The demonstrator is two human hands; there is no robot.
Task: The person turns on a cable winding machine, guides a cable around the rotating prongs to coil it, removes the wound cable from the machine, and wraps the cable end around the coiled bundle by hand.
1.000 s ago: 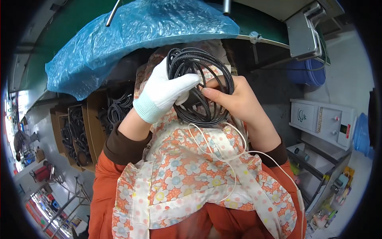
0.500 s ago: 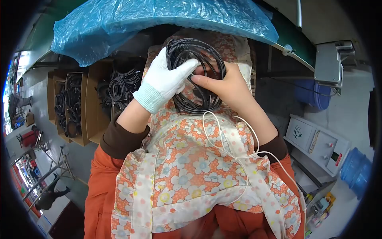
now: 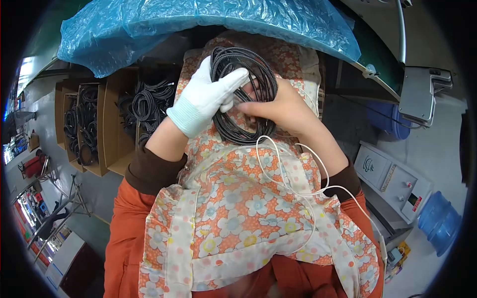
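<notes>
Right thumb (image 3: pixel 259 110) drops toward 6 o'clock; left grip (image 3: pixel 204 95) clasps braided cable coil (image 3: pixel 227 130) at 9, right grip (image 3: pixel 290 108) at 3, presumably containing loops.

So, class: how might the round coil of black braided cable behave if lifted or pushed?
The round coil of black braided cable is probably springy rather than limp: its loops hold rounded curves. It may deform when pushed, since gaps show between strands. Its textured surface likely resists slipping from the white-gloved left hand.

Black braided cable (image 3: pixel 237 136), loosely coiled, held
</notes>
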